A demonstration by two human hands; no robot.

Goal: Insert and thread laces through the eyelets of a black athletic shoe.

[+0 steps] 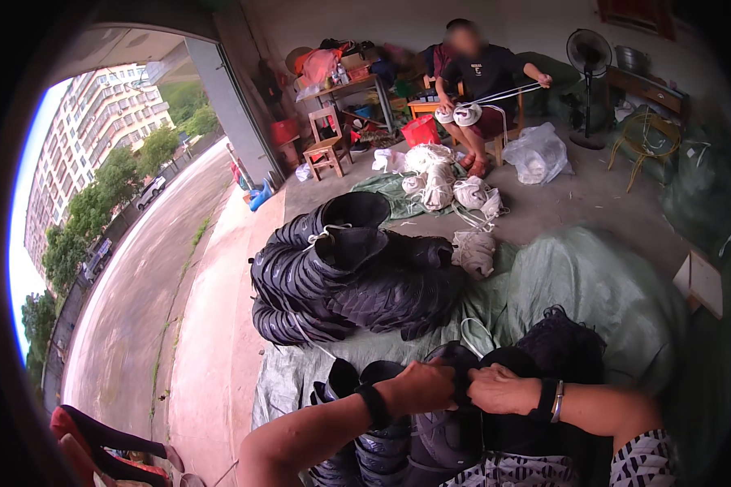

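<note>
Low in the frame, the left hand (425, 386) and right hand (502, 390) meet at centre bottom — both pinched on a black shoe upper (463, 361), fingers closed tight around its rim. Below them sits a row of black uppers (365, 450). Mid-frame, a big bundle of black uppers (341, 276) rests on a green tarp (593, 284) — at the top, a seated person (483, 81) handles white cord.

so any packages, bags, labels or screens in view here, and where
clear plastic bag: on the floor by the seated person, bulging, whitish, filled with pale items
cardboard box: on the cluttered table at the back, small, brown
pale flat carton: far right edge, whitish with a brown side
no screens or readable labels visible
</note>
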